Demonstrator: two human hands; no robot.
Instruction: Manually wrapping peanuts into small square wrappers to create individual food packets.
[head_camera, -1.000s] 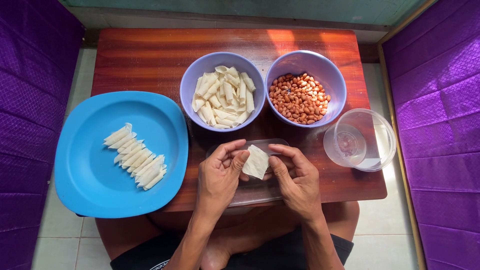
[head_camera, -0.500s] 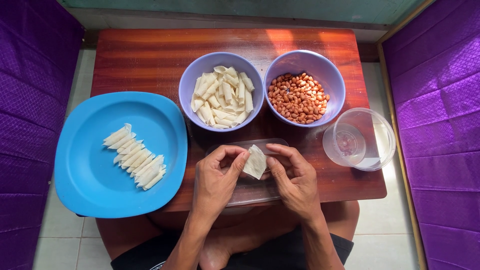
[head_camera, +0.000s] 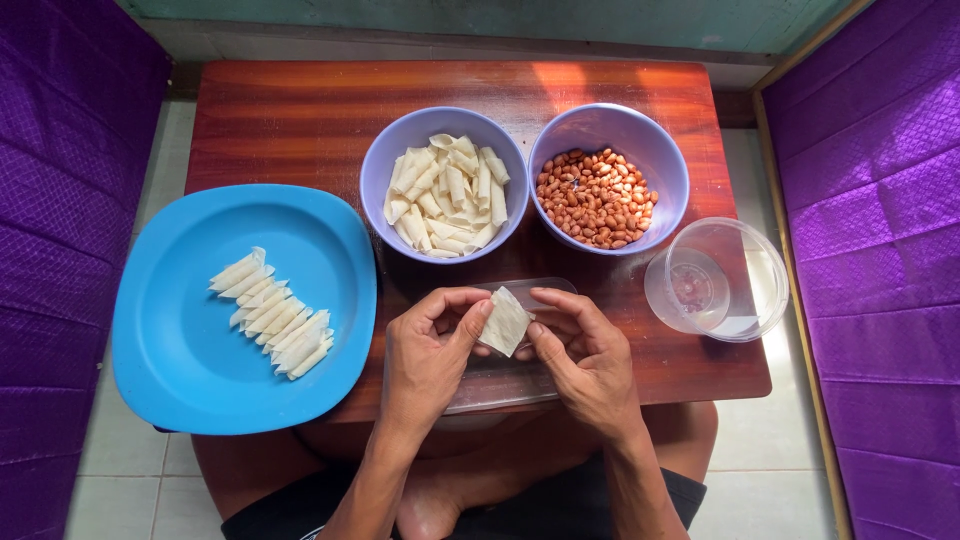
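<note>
My left hand (head_camera: 428, 355) and my right hand (head_camera: 585, 352) together pinch a small pale dough wrapper (head_camera: 505, 321), held just above a clear plastic tray (head_camera: 500, 385) at the table's near edge. Beyond my hands stands a lavender bowl (head_camera: 380, 175) with several folded pale wrappers. Beside it on the right, a second lavender bowl (head_camera: 672, 165) is filled with peanuts (head_camera: 595, 198). At the left, a blue plate (head_camera: 180, 340) carries a diagonal row of rolled wrappers (head_camera: 270, 310).
A clear plastic cup (head_camera: 715, 280) with a little water stands at the right of the wooden table (head_camera: 300, 110). Purple quilted cushions flank both sides. My crossed legs lie under the table's near edge on a tiled floor.
My fingers have shifted slightly on the wrapper, turning and folding it between both hands. Bowls, plate and cup stay where they were.
</note>
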